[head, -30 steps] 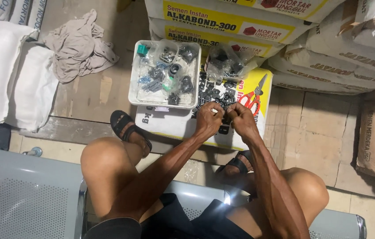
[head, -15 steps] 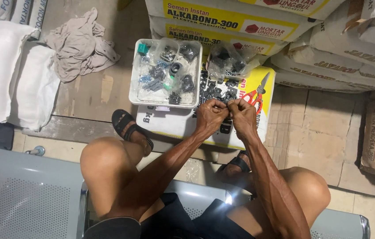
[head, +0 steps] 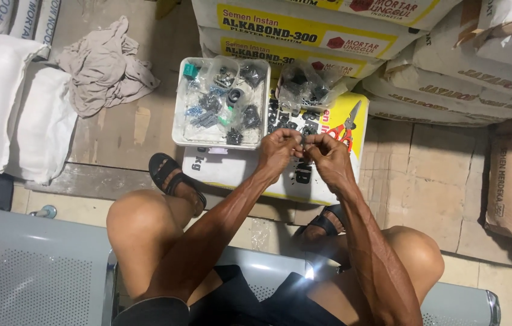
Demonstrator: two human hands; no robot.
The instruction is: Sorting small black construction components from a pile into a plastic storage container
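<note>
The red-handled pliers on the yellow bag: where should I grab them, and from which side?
Judging by the head view, take the red-handled pliers by the two red handles, the lower part nearest the right hand. The metal nose points up and away toward the stacked sacks. They lie flat on the yellow bag, so coming from above on the near side looks easiest.

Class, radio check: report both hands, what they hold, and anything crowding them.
Left hand and right hand pinched together on a tiny part, too small to identify. White tray of bagged hardware just beyond. Red-handled pliers beside right hand, untouched.
</note>
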